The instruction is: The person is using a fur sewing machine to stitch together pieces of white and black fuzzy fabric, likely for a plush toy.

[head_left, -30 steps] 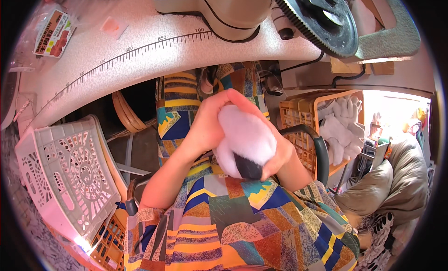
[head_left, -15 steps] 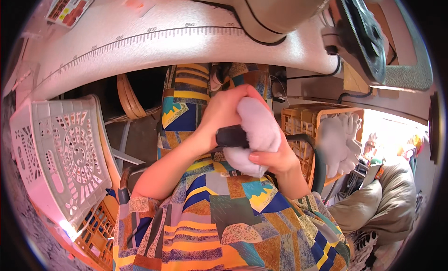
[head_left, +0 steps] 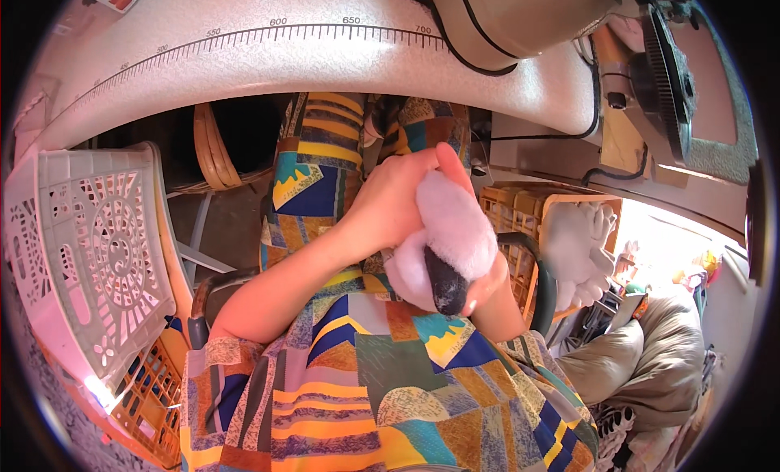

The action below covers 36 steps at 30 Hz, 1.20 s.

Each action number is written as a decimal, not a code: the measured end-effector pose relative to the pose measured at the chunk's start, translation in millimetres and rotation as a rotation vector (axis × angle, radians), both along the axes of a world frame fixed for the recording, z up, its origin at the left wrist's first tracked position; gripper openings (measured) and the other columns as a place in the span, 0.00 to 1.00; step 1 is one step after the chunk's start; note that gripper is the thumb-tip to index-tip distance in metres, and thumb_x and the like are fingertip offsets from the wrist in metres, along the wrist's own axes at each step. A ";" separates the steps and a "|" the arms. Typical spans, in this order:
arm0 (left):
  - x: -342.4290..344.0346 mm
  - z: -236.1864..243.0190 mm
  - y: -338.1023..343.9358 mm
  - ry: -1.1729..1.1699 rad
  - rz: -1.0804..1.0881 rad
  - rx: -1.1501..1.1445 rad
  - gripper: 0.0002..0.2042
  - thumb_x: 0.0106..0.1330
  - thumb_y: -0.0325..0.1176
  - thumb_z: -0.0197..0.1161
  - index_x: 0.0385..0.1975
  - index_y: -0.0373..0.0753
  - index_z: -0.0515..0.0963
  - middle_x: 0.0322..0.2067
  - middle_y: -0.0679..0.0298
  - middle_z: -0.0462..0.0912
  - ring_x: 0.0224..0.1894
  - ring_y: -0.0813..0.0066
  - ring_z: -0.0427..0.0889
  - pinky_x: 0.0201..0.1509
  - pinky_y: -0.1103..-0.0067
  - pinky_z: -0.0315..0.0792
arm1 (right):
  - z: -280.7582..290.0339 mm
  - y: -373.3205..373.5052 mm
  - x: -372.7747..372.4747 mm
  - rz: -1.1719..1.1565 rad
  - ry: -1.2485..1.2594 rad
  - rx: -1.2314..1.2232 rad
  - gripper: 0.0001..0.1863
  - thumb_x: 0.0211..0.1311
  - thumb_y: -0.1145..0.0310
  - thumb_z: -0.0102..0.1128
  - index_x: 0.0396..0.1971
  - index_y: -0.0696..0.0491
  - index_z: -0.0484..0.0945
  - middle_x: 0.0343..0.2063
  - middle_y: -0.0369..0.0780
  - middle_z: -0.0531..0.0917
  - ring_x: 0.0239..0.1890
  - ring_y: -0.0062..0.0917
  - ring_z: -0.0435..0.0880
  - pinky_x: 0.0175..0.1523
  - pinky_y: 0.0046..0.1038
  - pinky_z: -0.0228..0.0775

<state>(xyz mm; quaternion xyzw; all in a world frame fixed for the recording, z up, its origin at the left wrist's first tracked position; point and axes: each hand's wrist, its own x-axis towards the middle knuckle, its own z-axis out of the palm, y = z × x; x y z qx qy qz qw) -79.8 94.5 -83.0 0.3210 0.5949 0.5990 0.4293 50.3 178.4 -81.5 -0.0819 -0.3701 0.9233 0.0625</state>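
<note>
Over my lap I hold a pale, fluffy plush piece (head_left: 461,220), folded or curled, with a smooth black part (head_left: 445,287) hanging down between its two white lobes. From above, my left hand (head_left: 396,192) closes round its upper left side, the fingers mostly behind it. My right hand (head_left: 490,289) grips the lower right side, largely covered by the plush. Whether the black part is sewn to the white fabric or poking out of it, I cannot tell.
Ahead is a white table (head_left: 244,62) with a printed scale, bearing a beige sewing machine (head_left: 536,21) with a black handwheel (head_left: 668,82). White plush pieces (head_left: 578,248) fill an orange crate (head_left: 520,208) at right. At left stands a white plastic basket (head_left: 110,244) above an orange one (head_left: 150,399).
The black part, pointing left before, now points down toward me. The plush has turned in my hands, and my right thumb no longer shows on its front. The view has shifted slightly.
</note>
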 end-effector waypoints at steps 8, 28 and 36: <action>-1.1 -11.5 0.8 0.024 -0.078 -0.029 0.11 0.47 0.27 0.68 0.31 0.39 0.77 0.32 0.60 0.85 0.37 0.63 0.86 0.42 0.74 0.76 | 15.7 -9.2 5.2 -0.046 -0.154 -0.183 0.68 0.21 0.70 0.78 0.70 0.52 0.44 0.60 0.42 0.63 0.61 0.31 0.68 0.63 0.31 0.60; 21.7 2.8 -16.2 1.188 0.433 0.290 0.09 0.41 0.29 0.57 0.23 0.37 0.67 0.20 0.63 0.68 0.22 0.66 0.69 0.28 0.70 0.65 | 21.9 25.3 -23.2 -0.732 -0.038 1.836 0.20 0.34 0.69 0.71 0.34 0.54 0.79 0.31 0.39 0.77 0.35 0.32 0.77 0.46 0.31 0.67; 38.9 7.0 -15.9 1.185 0.412 0.397 0.12 0.44 0.30 0.59 0.29 0.35 0.69 0.23 0.61 0.72 0.23 0.65 0.72 0.30 0.72 0.68 | 12.9 25.9 -9.9 -0.635 0.170 1.764 0.20 0.42 0.73 0.68 0.39 0.60 0.74 0.24 0.39 0.75 0.27 0.27 0.74 0.36 0.27 0.67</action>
